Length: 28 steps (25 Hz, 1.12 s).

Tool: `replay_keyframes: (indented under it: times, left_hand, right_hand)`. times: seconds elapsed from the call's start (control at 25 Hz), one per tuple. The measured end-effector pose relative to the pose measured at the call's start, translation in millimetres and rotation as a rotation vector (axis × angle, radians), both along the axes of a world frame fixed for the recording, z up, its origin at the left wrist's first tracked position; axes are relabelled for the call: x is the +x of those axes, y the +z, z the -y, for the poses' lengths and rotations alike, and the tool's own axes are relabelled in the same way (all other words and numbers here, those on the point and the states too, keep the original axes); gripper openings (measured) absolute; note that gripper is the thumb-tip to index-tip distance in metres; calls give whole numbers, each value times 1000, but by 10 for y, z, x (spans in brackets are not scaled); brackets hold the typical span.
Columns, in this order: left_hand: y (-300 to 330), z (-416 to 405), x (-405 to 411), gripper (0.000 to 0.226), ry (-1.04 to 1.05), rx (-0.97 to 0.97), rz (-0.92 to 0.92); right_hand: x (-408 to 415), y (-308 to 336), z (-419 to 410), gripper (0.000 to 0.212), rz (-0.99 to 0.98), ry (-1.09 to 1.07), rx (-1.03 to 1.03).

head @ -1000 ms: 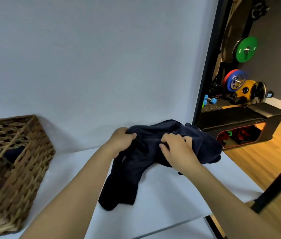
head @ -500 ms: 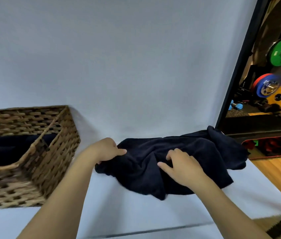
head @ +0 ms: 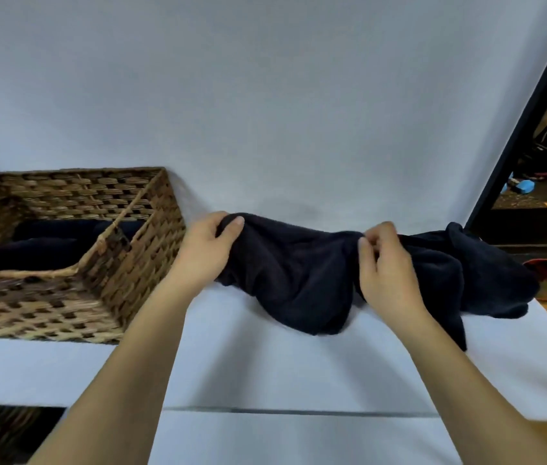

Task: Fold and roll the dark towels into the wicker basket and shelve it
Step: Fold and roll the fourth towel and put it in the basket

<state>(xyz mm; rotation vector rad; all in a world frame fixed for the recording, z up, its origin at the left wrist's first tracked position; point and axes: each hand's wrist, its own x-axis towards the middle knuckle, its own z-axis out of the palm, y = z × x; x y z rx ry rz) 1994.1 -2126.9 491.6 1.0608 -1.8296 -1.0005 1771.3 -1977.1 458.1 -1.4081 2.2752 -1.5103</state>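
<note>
Head view | one dark towel [head: 302,280] bunched on white surface [head: 265,370] | left hand [head: 208,253], right hand [head: 387,270]: fingers clamped on it | one wicker basket [head: 131,263] left, two rolled towels [head: 34,251] inside

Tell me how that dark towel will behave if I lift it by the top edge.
Probably floppy: the dark towel sags between the left hand and right hand, which pinch its top edge. It looks soft and bunched, so likely to drape, not hold shape. Unlikely to slip, given the fuzzy surface.
</note>
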Motion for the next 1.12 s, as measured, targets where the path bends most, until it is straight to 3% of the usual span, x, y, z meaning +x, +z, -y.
replay_keyframes:
  times: [0.08,0.12,0.2,0.28,0.36,0.48,0.56,0.64,0.72,0.8,0.96,1.04,1.12]
  left_hand:
    - [118,26,108,28,99,46,-171]
    - [120,51,172,31,112,72,-98]
    - [-8,34,298,30,65,167,197]
    - [-178,-66,379,30,15,241,309]
    - [-175,-125,431,29,39,181,170]
    - [258,-210,580,23,39,192,-324]
    - [459,-291,716,21,58,239,-500]
    - [368,-486,839,19,156,283,-352]
    - [-34,-710,983,24,147,304,39]
    - [-456,-897,1244,25,127,304,327]
    - [-653,-1160,1726,19,207,331,169]
    - [-669,-1331,1806,17,204,337,127]
    - [-766,-1553,1841,13,186,345,111]
  right_hand:
    - [-36,200,-3,4,132,-53,-270]
    - [-24,236,-6,3,125,-24,-284]
    - [3,148,-4,3,35,93,-105]
    - [10,-18,-18,7,-72,178,133]
    - [30,11,-8,8,-56,172,113]
    - [82,405,64,7,-16,64,-309]
    - [80,556,130,9,-148,13,-371]
    - [158,391,143,11,-351,-38,-86]
    - [299,10,70,12,-222,0,193]
    - [517,-226,-97,14,-3,42,239]
    - [861,-107,-227,8,131,27,25]
    - [1012,-86,-312,14,159,93,109]
    - [1178,-226,-469,37,202,164,269]
